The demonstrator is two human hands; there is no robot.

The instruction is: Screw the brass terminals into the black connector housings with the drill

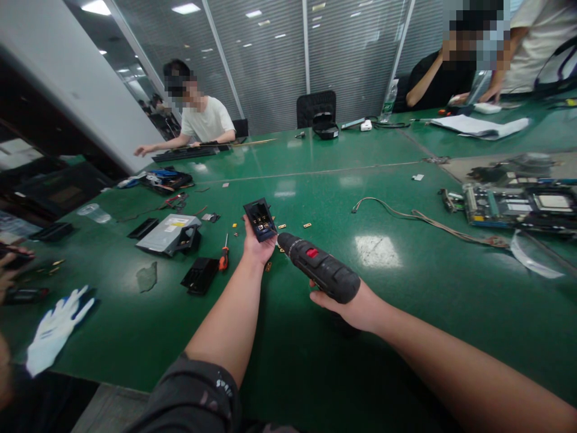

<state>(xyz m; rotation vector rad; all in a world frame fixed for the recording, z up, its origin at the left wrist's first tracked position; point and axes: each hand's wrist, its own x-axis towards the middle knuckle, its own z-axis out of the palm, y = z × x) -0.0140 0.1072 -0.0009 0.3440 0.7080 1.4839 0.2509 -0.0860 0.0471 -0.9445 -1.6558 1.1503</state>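
Observation:
My left hand (256, 245) is closed round a small black open box (260, 218) with gold-coloured metal pieces inside. In my right hand (356, 307) is a black cordless drill (321, 267) with a red switch on top. Its chuck points left, close beside the box and my left fingers; whether the bit touches anything is too small to tell. Small brass plates (307, 225) lie on the green table around the box. Left of my left forearm are an orange-handled screwdriver (224, 258) and a black plastic tray (199, 275).
A silver disc drive (169, 234) and a white glove (58, 331) lie to the left. Cables (419, 216) and circuit boards (518, 201) spread over the right side of the table. A person in white (205, 117) sits across; other people are at the right and left edges.

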